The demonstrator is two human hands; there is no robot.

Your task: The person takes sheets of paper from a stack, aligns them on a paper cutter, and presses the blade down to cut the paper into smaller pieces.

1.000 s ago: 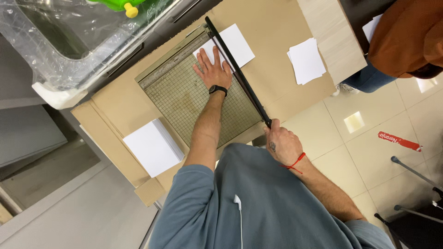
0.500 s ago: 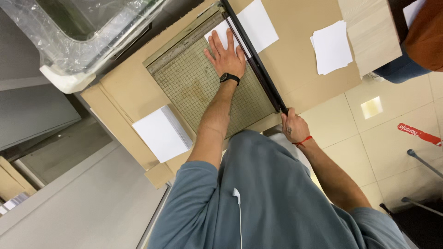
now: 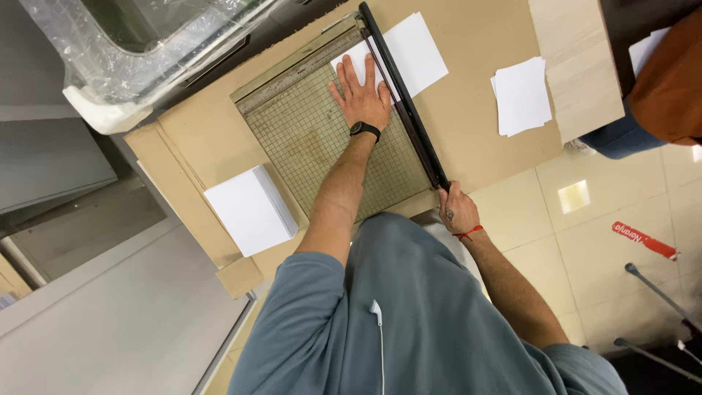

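A paper cutter with a gridded green board (image 3: 311, 139) lies on a brown cardboard-covered table (image 3: 475, 110). My left hand (image 3: 362, 99), a black watch on its wrist, presses flat with spread fingers on white paper (image 3: 417, 51) that sticks out past the blade. Along the board's right edge lies the long black blade arm (image 3: 402, 102), lowered. My right hand (image 3: 455, 208), with a red string at the wrist, is closed around the arm's handle at the near end.
A stack of white sheets (image 3: 248, 208) rests on the table's left side. A smaller white pile (image 3: 523, 95) lies to the right. A plastic-wrapped machine (image 3: 146, 44) stands behind. A person in an orange top (image 3: 669, 80) is at the upper right.
The view has shifted, so the cutter sits more central. The blade arm looks lower against the board than a second ago. Both hands keep their places.
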